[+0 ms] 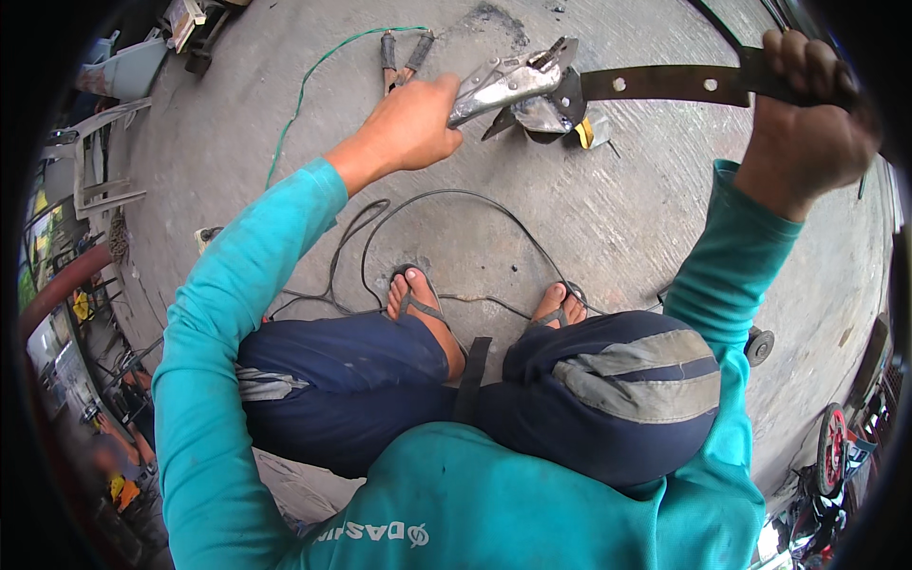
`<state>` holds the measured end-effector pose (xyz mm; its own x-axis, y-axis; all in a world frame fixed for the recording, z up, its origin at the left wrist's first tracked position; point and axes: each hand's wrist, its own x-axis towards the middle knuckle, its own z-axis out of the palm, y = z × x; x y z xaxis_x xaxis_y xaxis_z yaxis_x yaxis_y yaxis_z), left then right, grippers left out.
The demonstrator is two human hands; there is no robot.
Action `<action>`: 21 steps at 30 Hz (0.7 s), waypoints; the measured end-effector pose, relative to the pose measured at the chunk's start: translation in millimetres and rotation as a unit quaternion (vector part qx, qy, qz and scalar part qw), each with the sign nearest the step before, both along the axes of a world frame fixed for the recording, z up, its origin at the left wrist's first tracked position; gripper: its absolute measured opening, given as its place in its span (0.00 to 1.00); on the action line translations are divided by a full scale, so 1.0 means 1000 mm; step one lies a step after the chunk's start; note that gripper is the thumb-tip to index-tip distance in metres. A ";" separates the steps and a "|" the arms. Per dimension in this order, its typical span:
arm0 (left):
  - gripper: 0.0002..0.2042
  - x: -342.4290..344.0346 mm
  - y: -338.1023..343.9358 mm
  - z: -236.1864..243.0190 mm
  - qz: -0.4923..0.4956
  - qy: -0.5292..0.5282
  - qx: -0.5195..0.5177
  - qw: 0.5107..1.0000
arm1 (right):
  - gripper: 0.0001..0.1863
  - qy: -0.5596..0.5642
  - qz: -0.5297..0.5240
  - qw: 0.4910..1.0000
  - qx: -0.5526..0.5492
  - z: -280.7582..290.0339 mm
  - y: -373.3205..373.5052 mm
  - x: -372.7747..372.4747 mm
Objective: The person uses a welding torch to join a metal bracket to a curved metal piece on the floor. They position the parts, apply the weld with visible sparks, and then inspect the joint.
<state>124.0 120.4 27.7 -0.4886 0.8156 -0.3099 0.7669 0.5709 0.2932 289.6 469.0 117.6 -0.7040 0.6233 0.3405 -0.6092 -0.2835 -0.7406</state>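
Metal bar [665, 85], dark and drilled, sits in our right hand [807, 119], which closes firmly round one end, while our left hand [413, 123] grips silver locking pliers [503, 88] near the other. We cannot tell whether the pliers bite the bar, so we do well to check that and hold both steady. Farther off, a black cable [472, 193] loops before our feet [416, 293]; we mind it.

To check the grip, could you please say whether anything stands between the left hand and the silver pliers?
Nothing visible does: the bare left hand grips the left end of the silver pliers directly.
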 end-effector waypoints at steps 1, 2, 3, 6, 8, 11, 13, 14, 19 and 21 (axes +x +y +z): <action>0.18 0.001 -0.004 -0.001 0.004 0.003 0.000 1.000 | 0.12 0.011 0.029 0.999 -0.012 -0.003 0.010 0.002; 0.18 0.001 0.003 -0.001 -0.007 0.003 0.008 1.000 | 0.15 -0.006 -0.009 1.000 -0.002 -0.016 -0.006 -0.002; 0.18 0.002 0.009 0.000 -0.019 0.003 0.016 1.000 | 0.17 -0.023 -0.046 0.999 0.008 -0.031 -0.022 -0.007; 0.17 0.011 0.026 0.020 -0.047 0.004 -0.020 0.999 | 0.21 -0.084 -0.110 0.990 0.002 -0.054 -0.055 -0.024; 0.15 0.011 0.020 0.015 -0.045 0.006 0.012 0.999 | 0.22 -0.073 -0.074 0.994 -0.021 -0.055 -0.049 -0.014; 0.10 0.007 0.016 0.009 0.155 -0.236 -0.030 0.959 | 0.19 -0.033 -0.029 0.998 -0.037 -0.034 -0.011 0.032; 0.06 0.006 -0.008 -0.014 0.344 -0.564 0.005 0.751 | 0.18 -0.043 -0.054 0.996 -0.053 -0.029 0.002 0.059; 0.03 0.010 -0.032 -0.035 0.409 -0.733 0.072 0.539 | 0.18 -0.073 -0.116 0.989 -0.051 -0.025 -0.007 0.061; 0.03 0.063 -0.038 -0.036 0.510 -0.796 0.093 0.311 | 0.15 -0.135 -0.206 0.967 -0.067 -0.049 -0.013 0.079; 0.02 0.060 -0.038 -0.029 0.476 -0.765 0.110 0.418 | 0.20 -0.165 -0.206 0.961 -0.080 -0.060 -0.014 0.079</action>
